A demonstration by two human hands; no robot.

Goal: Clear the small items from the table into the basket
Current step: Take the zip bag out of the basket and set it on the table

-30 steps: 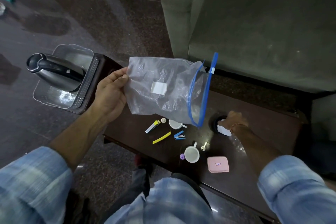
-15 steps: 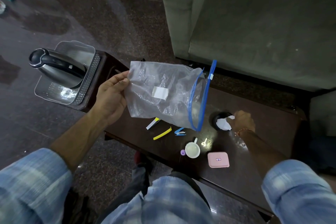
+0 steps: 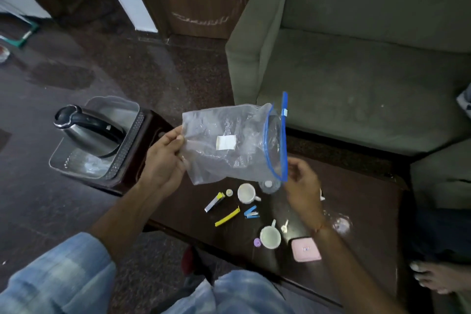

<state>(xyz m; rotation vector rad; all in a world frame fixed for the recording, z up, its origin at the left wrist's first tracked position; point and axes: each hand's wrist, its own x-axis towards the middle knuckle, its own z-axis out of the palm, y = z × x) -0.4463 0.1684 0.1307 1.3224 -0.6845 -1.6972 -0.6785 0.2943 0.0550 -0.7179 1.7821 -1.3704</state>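
Clear plastic bag (image 3: pixel 229 140) pinched by left hand (image 3: pixel 163 160), right hand (image 3: pixel 302 181) loosely spread at its blue-rimmed mouth.

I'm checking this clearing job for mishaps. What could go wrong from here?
1. The left hand holds the plastic bag only by its closed end, so items dropped in may slip out of the sideways opening.
2. The right hand hovers near the white cup; a careless sweep might knock it off the table.

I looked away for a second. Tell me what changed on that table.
The right hand left the black container and crumpled white paper and rose to the open mouth of the plastic bag. The left hand still grips the bag's closed end. The cups and clips stayed put.
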